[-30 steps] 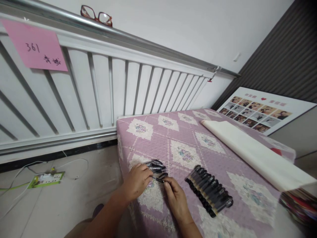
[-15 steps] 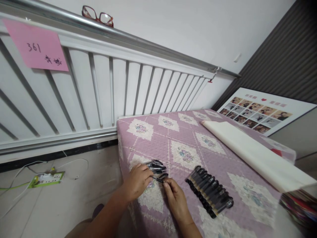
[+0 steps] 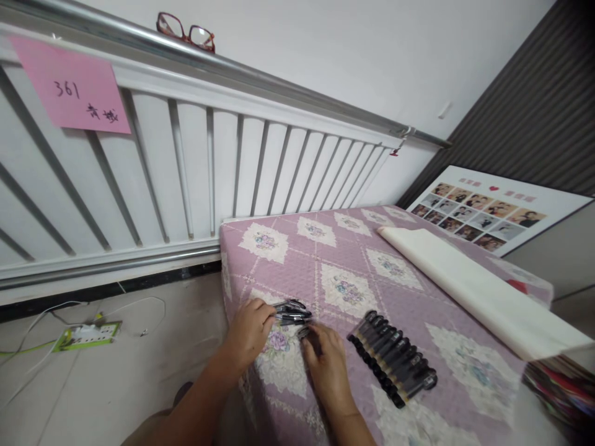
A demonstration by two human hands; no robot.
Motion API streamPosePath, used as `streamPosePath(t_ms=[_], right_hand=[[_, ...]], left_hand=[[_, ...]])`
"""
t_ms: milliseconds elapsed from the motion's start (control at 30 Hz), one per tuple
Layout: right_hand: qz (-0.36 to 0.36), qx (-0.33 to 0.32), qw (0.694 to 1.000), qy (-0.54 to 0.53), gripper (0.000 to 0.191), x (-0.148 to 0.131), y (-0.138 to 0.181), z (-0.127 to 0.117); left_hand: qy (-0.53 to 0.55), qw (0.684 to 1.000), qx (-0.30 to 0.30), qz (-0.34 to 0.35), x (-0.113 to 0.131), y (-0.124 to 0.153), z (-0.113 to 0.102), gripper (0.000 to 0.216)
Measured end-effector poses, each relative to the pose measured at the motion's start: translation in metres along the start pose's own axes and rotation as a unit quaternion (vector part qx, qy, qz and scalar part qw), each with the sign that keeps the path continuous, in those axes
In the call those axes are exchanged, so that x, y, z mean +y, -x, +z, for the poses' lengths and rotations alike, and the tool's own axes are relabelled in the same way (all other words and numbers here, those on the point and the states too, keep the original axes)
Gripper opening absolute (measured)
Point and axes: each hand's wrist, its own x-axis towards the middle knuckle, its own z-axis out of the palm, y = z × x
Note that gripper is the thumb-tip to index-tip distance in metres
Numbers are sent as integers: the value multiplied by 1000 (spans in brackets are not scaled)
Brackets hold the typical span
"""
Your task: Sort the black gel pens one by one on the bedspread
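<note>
My left hand [image 3: 248,332] rests on the pink quilted table cover [image 3: 344,260] near its left edge, fingers curled round the ends of a small bunch of black pens [image 3: 292,311]. My right hand [image 3: 326,367] lies just right of it, fingers closed on a single black pen [image 3: 304,333] whose tip shows at my fingertips. A row of several black pens [image 3: 393,357] lies side by side on the cover, to the right of my right hand.
A long cream paper roll [image 3: 478,291] lies across the cover's right side. A photo collage board [image 3: 493,207] leans at the far right. A white radiator [image 3: 186,173] with a pink note [image 3: 74,93] and red glasses [image 3: 186,32] stands behind. A power strip [image 3: 86,336] lies on the floor.
My right hand has drawn the single pen away from the bunch, toward me and slightly right. My left hand has shifted a little left, still on the bunch.
</note>
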Motion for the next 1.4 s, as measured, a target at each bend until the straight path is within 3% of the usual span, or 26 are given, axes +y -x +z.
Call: streamPosePath(t_ms=[333, 500, 667, 833, 1000, 1200, 1400], right_hand=[[-4, -18, 999, 48, 29, -2, 1, 1], [2, -60, 997, 57, 19, -7, -1, 0], [34, -84, 995, -53, 20, -9, 1, -4], [141, -20, 975, -170, 27, -5, 3, -7], [186, 28, 955, -231, 28, -2, 1, -9], [197, 33, 945, -258, 27, 1, 1, -9], [155, -12, 953, -262, 27, 0, 0, -10]], left_hand=[[-16, 1000, -15, -10, 0, 0, -2, 15], [-14, 1000, -11, -12, 0, 0, -1, 14], [-6, 1000, -15, -17, 3, -2, -1, 13], [-8, 1000, -24, -10, 5, -3, -2, 13], [-10, 999, -35, -4, 3, -2, 0, 13], [-20, 999, -47, -2, 4, -1, 0, 12], [-17, 998, -60, 11, 9, 0, -2, 12]])
